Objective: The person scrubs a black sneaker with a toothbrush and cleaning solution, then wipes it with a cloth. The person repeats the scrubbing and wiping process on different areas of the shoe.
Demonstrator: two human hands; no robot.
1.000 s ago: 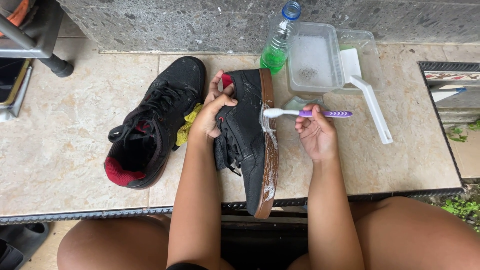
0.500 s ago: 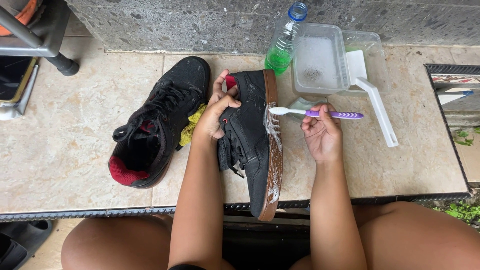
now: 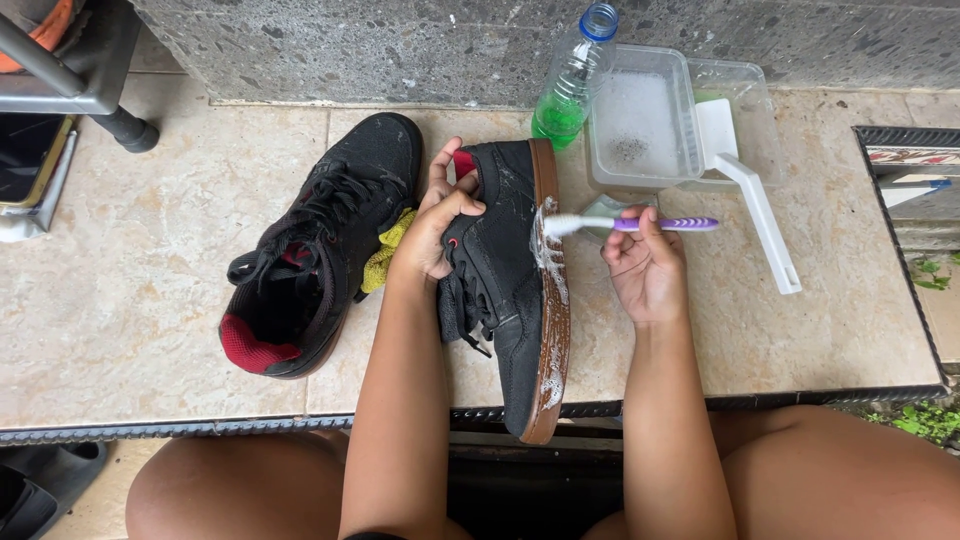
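**Shoe tipped on edge for brushing**

The black shoe stands on its side on the tiled ledge, sole edge turned right to meet the toothbrush; left hand clamps its collar, steadying; right hand grips the purple handle, bristles on the soapy brown sole.

Black shoe, purple toothbrush
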